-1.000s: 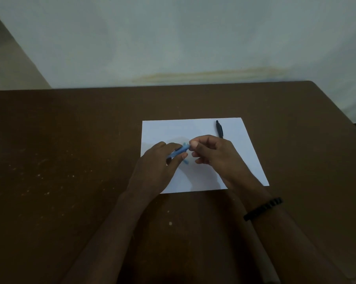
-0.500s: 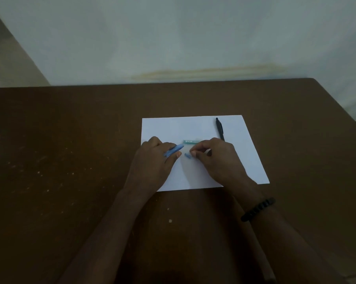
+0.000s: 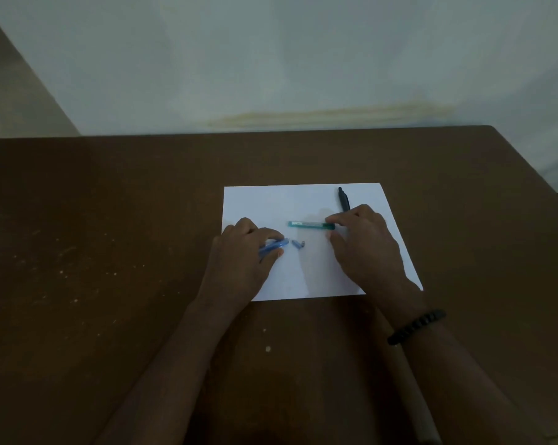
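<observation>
Left hand (image 3: 242, 255) grips pen (image 3: 273, 245); right hand (image 3: 365, 244) pinches tube (image 3: 308, 224).

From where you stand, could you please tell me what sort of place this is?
Probably a writing desk against a wall: white paper on a brown table, a black pen lying on the paper, the left hand holding a blue pencil and the right hand pinching a green case.

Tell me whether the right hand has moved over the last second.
Yes. The right hand slid rightward across the white paper, away from the left hand holding the blue pen, toward the black pen.
</observation>
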